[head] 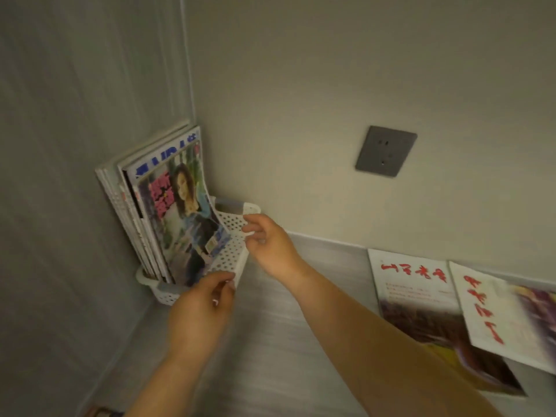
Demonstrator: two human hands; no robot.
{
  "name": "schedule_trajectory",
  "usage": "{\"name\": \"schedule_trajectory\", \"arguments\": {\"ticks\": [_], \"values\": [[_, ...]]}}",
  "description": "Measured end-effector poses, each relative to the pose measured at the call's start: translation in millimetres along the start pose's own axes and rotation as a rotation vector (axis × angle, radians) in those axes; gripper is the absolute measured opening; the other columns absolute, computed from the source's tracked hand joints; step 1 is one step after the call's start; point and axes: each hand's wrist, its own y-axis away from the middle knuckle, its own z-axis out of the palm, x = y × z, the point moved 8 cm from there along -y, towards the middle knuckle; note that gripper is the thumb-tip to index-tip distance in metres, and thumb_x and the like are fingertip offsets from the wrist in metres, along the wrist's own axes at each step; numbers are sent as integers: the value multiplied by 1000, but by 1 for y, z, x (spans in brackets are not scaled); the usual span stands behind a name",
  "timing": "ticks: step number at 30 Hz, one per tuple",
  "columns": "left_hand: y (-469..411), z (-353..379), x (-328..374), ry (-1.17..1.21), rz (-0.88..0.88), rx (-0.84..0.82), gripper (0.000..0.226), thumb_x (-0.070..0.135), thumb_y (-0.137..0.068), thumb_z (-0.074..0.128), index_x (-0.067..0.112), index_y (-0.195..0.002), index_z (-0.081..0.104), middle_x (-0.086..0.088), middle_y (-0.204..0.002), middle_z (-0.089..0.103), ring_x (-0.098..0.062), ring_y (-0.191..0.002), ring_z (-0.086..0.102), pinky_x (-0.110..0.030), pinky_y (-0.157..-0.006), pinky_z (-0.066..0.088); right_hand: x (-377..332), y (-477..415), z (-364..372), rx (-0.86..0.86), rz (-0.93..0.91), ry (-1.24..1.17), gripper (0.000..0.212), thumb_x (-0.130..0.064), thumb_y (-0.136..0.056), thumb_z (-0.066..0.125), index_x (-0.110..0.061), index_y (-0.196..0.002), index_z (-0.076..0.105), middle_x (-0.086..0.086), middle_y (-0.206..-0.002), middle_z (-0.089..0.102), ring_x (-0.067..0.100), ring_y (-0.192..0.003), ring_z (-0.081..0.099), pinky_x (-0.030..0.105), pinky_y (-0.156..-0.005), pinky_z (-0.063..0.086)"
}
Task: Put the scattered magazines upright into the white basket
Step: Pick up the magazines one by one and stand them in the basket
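A white perforated basket (231, 254) stands in the corner where two walls meet, on a grey surface. Several magazines (180, 212) stand upright in it, leaning toward the left wall; the front one shows a woman on its cover and curls at its right edge. My left hand (198, 311) grips the basket's near rim. My right hand (267, 245) pinches the basket's right rim with its fingertips. Two more magazines lie flat at the right: one with red characters (421, 302) and another (508, 317) overlapping its right side.
A grey wall socket (385, 150) is set in the back wall to the right of the basket. The grey surface (285, 341) runs from the corner toward me, with walls on the left and back.
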Motion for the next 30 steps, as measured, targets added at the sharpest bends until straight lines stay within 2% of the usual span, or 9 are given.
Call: {"name": "schedule_trajectory", "arguments": {"ticks": [4,8,11,13,15,18,21,23,30], "values": [[47,56,33,43,25,-213,15,13,-80,61,27,-80,64,-5,-80,72,-22,-71,65,-32,-71,49,50,82,-90,210,89,74,36,-1,-86,44,-8,-121,48,14,-116,60,5,-76,51,3,-63,38],[106,125,75,96,27,-404,31,12,-80,59,40,-68,53,-9,-82,72,-27,-77,66,-37,-78,51,110,182,-175,305,243,206,27,-4,-88,41,-3,-111,57,13,-122,59,23,-107,56,9,-78,39],[158,180,117,98,60,-526,24,12,-80,59,34,-71,59,-10,-86,73,-28,-81,66,-36,-80,50,158,263,-243,456,399,213,25,-13,-91,43,-7,-110,58,12,-119,60,26,-110,56,23,-87,40],[194,220,140,108,69,-619,19,8,-79,60,25,-73,64,-15,-89,73,-32,-85,65,-38,-84,51,185,319,-286,591,460,165,25,-10,-90,45,-5,-112,57,14,-113,62,28,-103,59,25,-83,45],[232,257,159,108,95,-708,21,2,-79,59,21,-77,66,-15,-95,72,-31,-92,64,-36,-92,48,217,374,-322,659,568,154,26,-8,-90,43,-7,-114,54,5,-102,58,18,-81,58,12,-65,42],[287,312,184,0,180,-818,26,7,-81,57,13,-106,62,-9,-120,61,-22,-113,54,-23,-99,34,255,458,-374,850,765,189,14,-14,-87,48,-7,-98,55,10,-87,59,16,-65,54,26,-61,47],[327,349,197,-225,262,-863,51,28,-85,51,18,-132,34,-2,-145,34,-16,-133,32,-22,-108,23,284,511,-407,819,867,431,33,-23,-84,55,-9,-113,51,17,-116,57,27,-106,53,38,-93,43],[345,363,201,-370,256,-870,58,40,-86,46,23,-137,23,1,-150,22,-16,-137,20,-27,-113,18,302,531,-414,708,914,555,58,-38,-86,51,-13,-135,31,9,-144,35,26,-135,29,38,-112,23],[385,377,211,-525,146,-812,63,39,-86,43,26,-139,11,4,-151,16,-18,-140,9,-43,-114,7,324,543,-412,622,833,649,72,-52,-88,38,-19,-143,7,3,-155,11,21,-143,5,35,-117,1]]}}
